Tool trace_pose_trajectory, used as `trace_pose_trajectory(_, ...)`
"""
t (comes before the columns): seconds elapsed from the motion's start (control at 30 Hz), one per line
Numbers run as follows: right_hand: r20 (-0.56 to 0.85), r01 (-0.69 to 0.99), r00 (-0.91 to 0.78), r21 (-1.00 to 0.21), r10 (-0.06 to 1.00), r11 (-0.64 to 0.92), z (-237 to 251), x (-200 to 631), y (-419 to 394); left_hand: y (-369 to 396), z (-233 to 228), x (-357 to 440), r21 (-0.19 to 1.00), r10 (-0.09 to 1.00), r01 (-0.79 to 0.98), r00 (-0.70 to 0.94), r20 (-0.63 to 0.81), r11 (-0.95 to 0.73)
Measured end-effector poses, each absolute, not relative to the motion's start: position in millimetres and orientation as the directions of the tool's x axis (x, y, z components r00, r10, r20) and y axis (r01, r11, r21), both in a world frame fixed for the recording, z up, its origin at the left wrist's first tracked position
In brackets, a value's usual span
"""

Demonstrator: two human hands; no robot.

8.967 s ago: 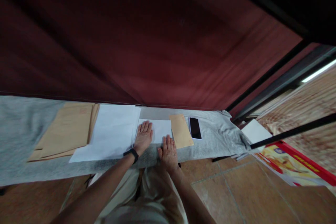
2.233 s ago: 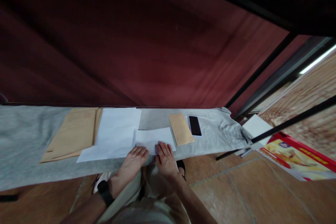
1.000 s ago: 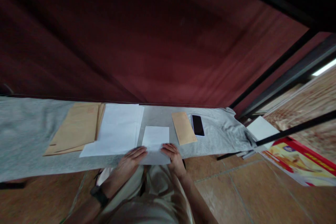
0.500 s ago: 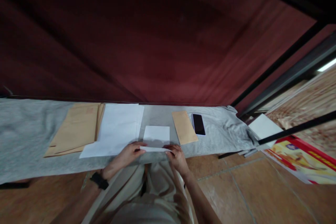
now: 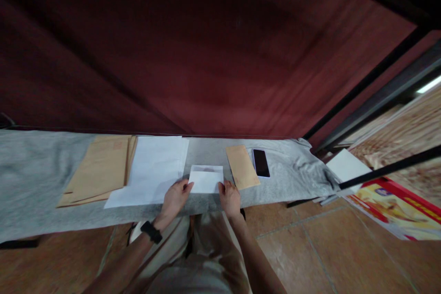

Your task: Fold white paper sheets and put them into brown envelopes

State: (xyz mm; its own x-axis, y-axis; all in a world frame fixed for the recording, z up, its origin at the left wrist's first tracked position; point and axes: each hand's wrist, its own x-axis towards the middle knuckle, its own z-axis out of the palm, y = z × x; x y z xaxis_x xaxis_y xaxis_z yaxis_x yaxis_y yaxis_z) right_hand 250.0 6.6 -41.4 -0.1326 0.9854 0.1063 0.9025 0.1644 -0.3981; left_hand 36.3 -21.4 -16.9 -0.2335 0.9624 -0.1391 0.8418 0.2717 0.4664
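A small white sheet of paper [image 5: 206,183] lies on the grey cloth between my hands, its near part folded up over the far part. A strip of the far part still shows beyond the fold's edge. My left hand [image 5: 175,198] pinches the left side of the paper between thumb and fingers, and it wears a black wristband. On the opposite side my right hand [image 5: 230,198] grips the right edge the same way. Just right of the paper lies a small brown envelope [image 5: 242,166].
A stack of white paper [image 5: 155,165] and large brown envelopes [image 5: 98,167] lie to the left. A phone [image 5: 261,163] rests beside the small envelope. The grey cloth [image 5: 289,165] covers the narrow table; a red curtain [image 5: 206,55] hangs behind. A colourful box [image 5: 399,209] stands at right.
Both hands have moved forward, carrying the paper's near edge up and over onto its far part. The paper now lies folded flat instead of with its edge raised.
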Motion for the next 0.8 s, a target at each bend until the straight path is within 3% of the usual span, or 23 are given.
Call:
trace_pose_trajectory(0.17,0.026,0.937,-0.058,-0.343,0.998,0.063,-34.5,241.3,12.8,-16.9,-8.2,44.1,0.29,0.941,0.899,-0.285,-0.182,0.329)
trace_pose_trajectory(0.37,-0.017,0.959,-0.015,-0.285,1.0,0.009,-28.0,236.0,20.5,-8.8,-9.4,45.1,0.225,0.934,0.912,-0.306,-0.187,0.344)
trace_pose_trajectory(0.63,0.017,0.976,-0.029,-0.213,0.999,0.032,-27.6,231.4,27.8,-1.1,-4.5,44.6,0.262,0.908,0.874,-0.362,-0.21,0.409)
trace_pose_trajectory(0.8,0.035,0.982,-0.032,-0.183,0.999,0.038,-31.2,230.2,31.6,0.8,-2.8,36.3,0.371,0.909,0.836,-0.322,-0.263,0.404)
